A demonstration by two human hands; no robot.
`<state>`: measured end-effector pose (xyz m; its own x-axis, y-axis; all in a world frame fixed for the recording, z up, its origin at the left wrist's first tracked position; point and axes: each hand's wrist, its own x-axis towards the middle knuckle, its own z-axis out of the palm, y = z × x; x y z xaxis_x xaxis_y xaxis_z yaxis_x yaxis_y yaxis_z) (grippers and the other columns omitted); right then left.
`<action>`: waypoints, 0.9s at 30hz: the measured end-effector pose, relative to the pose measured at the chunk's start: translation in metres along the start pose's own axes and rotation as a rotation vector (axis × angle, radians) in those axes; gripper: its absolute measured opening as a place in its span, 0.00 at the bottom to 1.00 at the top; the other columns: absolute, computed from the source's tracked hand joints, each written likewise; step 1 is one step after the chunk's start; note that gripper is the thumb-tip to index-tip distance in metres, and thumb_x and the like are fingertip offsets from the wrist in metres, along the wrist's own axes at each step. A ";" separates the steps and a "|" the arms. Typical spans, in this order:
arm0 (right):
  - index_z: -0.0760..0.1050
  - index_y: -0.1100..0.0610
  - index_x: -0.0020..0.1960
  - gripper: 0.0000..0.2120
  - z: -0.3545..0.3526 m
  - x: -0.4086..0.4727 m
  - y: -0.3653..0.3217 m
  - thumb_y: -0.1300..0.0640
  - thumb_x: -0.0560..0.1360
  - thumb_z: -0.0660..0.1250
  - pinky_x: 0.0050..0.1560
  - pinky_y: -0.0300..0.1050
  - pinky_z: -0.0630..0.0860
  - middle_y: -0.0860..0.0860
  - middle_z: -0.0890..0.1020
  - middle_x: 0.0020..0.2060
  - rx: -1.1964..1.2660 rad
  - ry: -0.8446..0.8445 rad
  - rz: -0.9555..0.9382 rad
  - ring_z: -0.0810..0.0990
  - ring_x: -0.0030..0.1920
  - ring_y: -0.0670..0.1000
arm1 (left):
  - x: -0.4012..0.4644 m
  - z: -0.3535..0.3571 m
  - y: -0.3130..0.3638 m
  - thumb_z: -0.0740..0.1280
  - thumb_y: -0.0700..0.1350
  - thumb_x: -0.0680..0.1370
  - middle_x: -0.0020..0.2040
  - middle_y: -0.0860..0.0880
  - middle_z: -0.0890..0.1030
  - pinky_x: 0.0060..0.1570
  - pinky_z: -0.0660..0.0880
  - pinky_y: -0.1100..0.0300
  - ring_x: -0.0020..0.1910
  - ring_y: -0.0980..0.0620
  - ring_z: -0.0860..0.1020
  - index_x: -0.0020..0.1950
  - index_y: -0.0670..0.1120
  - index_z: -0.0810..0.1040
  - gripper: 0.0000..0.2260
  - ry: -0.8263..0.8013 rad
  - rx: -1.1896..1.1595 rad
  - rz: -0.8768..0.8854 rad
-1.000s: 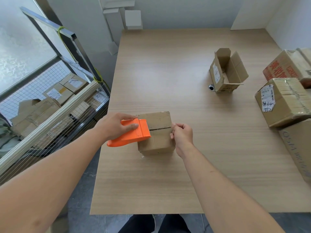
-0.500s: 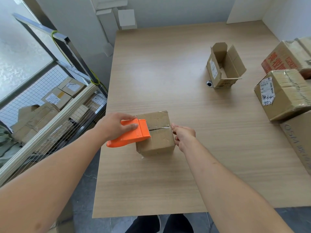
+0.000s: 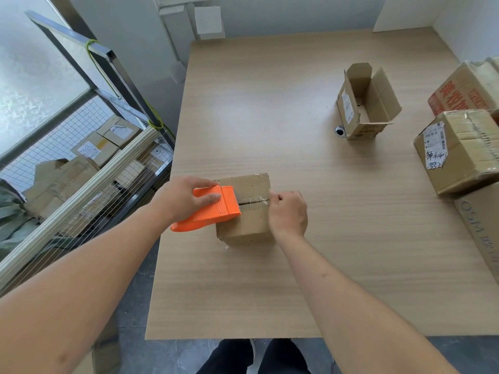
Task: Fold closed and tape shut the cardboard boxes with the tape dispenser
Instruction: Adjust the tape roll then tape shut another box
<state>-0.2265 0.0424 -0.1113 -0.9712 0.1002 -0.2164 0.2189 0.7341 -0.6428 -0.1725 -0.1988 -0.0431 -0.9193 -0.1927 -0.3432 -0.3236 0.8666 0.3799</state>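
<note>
Box: small cardboard box closed, near table front edge.
Tape dispenser: orange tape dispenser at box's left top edge, gripped by left hand.
Right hand: right hand now pinching tape end at right edge, was just beside it.
Change: clear strip now spans seam.
Meaning: press down, cut next.

Packing room: labelled cartons on table, wire cage.
</note>
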 end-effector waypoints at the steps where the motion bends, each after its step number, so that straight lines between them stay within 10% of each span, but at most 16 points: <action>1: 0.81 0.54 0.61 0.14 0.001 -0.004 -0.002 0.48 0.82 0.64 0.50 0.47 0.74 0.53 0.78 0.61 -0.045 0.024 -0.124 0.78 0.60 0.56 | -0.001 0.000 0.001 0.64 0.71 0.75 0.69 0.55 0.78 0.55 0.76 0.47 0.62 0.46 0.78 0.71 0.65 0.74 0.26 -0.003 0.003 -0.005; 6: 0.67 0.58 0.78 0.27 0.014 -0.023 -0.018 0.65 0.79 0.60 0.75 0.50 0.64 0.56 0.67 0.78 -0.189 0.032 -0.400 0.68 0.75 0.57 | -0.002 0.000 0.003 0.64 0.71 0.76 0.69 0.54 0.78 0.55 0.75 0.47 0.62 0.45 0.78 0.71 0.65 0.74 0.25 -0.006 0.012 -0.031; 15: 0.60 0.51 0.81 0.29 0.025 -0.027 -0.009 0.62 0.82 0.61 0.58 0.50 0.77 0.51 0.68 0.77 -0.242 -0.010 -0.249 0.76 0.68 0.56 | 0.009 -0.002 -0.006 0.65 0.70 0.76 0.70 0.56 0.76 0.59 0.75 0.47 0.65 0.46 0.76 0.71 0.66 0.73 0.25 -0.074 -0.027 0.007; 20: 0.52 0.51 0.83 0.30 0.042 -0.034 -0.022 0.47 0.85 0.57 0.78 0.51 0.56 0.50 0.53 0.83 -0.189 -0.056 -0.161 0.54 0.82 0.52 | 0.009 -0.006 -0.007 0.66 0.67 0.78 0.70 0.55 0.77 0.62 0.73 0.48 0.67 0.47 0.75 0.71 0.62 0.75 0.23 -0.070 -0.052 0.105; 27: 0.38 0.52 0.83 0.32 0.059 -0.038 -0.018 0.40 0.85 0.41 0.81 0.54 0.41 0.46 0.39 0.82 -0.382 -0.032 -0.125 0.38 0.81 0.46 | 0.013 -0.018 -0.023 0.68 0.63 0.78 0.68 0.58 0.78 0.64 0.73 0.51 0.64 0.53 0.75 0.70 0.60 0.78 0.21 -0.131 -0.177 0.203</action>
<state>-0.1882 -0.0145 -0.1349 -0.9834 -0.0220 -0.1800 0.0427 0.9367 -0.3476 -0.1811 -0.2295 -0.0407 -0.9360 0.0478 -0.3487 -0.1804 0.7855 0.5919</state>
